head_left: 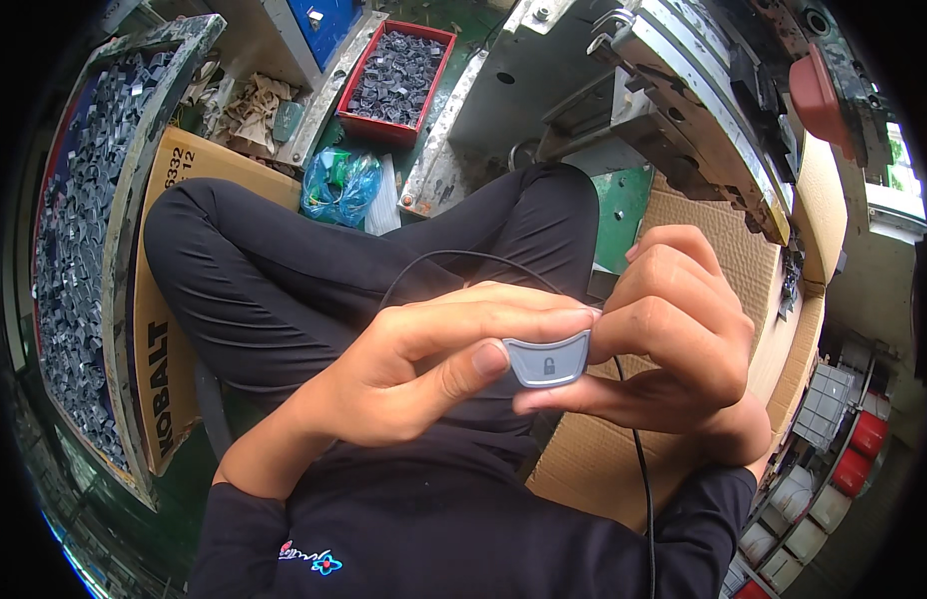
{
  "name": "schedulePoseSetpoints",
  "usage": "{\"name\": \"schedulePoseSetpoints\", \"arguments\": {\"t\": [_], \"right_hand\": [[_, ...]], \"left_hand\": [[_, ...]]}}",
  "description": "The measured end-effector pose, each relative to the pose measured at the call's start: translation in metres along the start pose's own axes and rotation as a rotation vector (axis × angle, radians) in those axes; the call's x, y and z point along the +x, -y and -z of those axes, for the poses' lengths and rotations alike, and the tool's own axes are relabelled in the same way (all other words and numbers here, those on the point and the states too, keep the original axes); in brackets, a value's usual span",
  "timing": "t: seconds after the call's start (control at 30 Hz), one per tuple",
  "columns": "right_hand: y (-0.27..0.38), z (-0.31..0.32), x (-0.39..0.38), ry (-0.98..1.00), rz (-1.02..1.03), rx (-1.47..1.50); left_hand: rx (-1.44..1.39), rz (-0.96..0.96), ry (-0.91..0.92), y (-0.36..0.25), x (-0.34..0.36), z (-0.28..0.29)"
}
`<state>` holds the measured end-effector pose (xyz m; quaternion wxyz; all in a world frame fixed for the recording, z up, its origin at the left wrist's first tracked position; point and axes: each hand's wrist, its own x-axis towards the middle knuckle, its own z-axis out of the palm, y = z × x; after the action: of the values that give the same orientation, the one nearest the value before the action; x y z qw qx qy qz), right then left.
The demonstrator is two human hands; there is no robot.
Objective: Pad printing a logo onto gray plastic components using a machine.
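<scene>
A small grey plastic cap (547, 360) with an open-padlock symbol on its face is held up in front of my torso. My left hand (413, 359) grips its left side, the thumb at the edge and the straight fingers along the top. On its other side, my right hand (678, 329) has its fingers curled, with the thumb below the cap's right end. The back of the cap is hidden from me. A thin black cable (638, 449) runs down behind my right hand and over my lap.
At left stands a large tray (124, 250) of many small grey parts beside a cardboard box (174, 399). Ahead are a red crate (361, 130) of dark parts and a blue plastic bag (348, 190). Metal machinery (683, 90) overhangs an open carton (623, 449) at right.
</scene>
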<state>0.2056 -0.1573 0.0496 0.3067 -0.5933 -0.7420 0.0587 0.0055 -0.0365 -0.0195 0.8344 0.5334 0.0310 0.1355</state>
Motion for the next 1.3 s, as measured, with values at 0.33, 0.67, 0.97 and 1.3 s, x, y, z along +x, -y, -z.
{"name": "schedulePoseSetpoints", "arguments": {"t": [0.33, 0.67, 0.97, 1.3], "right_hand": [[0.002, 0.000, -0.001, -0.001, -0.018, 0.008], [0.004, 0.002, -0.001, 0.008, -0.017, 0.024], [0.002, 0.002, 0.002, 0.026, -0.026, 0.047], [0.004, -0.007, 0.000, 0.167, -0.020, -0.038]], "left_hand": [[-0.003, -0.015, 0.078, 0.005, -0.002, 0.006], [-0.034, -0.004, 0.087, 0.006, -0.003, 0.004], [-0.007, -0.002, 0.077, 0.008, -0.003, 0.008], [-0.341, 0.096, -0.104, 0.020, -0.031, 0.017]]}}
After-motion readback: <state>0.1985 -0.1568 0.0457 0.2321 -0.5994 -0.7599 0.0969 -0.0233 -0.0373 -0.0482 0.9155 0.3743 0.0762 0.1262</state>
